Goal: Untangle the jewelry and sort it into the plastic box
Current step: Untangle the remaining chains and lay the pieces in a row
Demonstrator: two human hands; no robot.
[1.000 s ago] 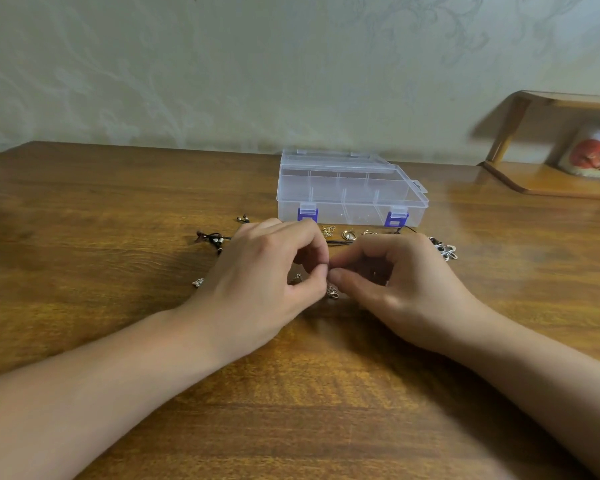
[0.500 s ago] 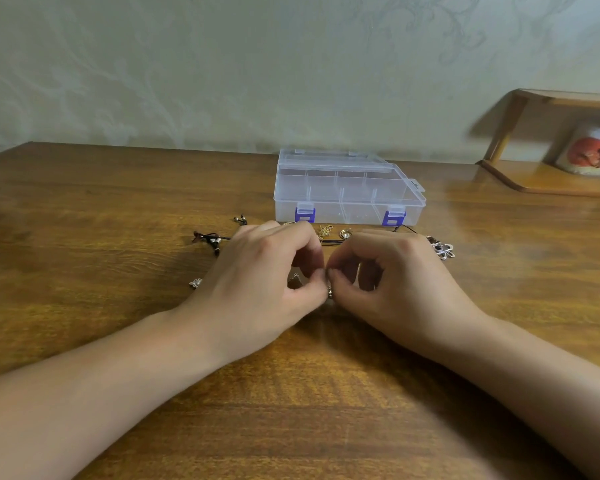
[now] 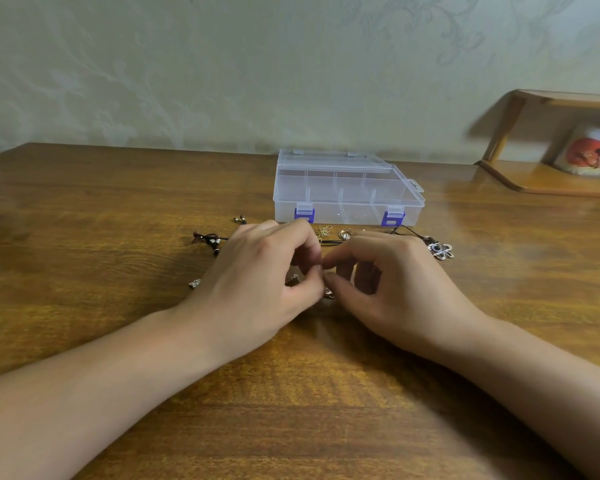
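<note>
A clear plastic box (image 3: pixel 349 199) with blue clasps and inner dividers stands closed on the wooden table (image 3: pixel 84 271). In front of it my left hand (image 3: pixel 257 285) and my right hand (image 3: pixel 392 289) meet fingertip to fingertip, both pinching a thin silver chain (image 3: pixel 328 292) low over the table. Tangled jewelry lies around them: a black cord with beads (image 3: pixel 207 241) at the left, a small silver charm (image 3: pixel 194 283), a gold chain (image 3: pixel 324 232), a ring (image 3: pixel 345 233) and a silver flower pendant (image 3: pixel 440 250) at the right. Much of the chain is hidden by my fingers.
A wooden shelf (image 3: pixel 548 181) stands at the back right with a white printed jar (image 3: pixel 591 154) under its top. A pale patterned wall runs behind the table.
My right fingers have uncurled a little and shifted against the left fingertips. The view has dropped slightly. The jewelry on the table has not moved.
</note>
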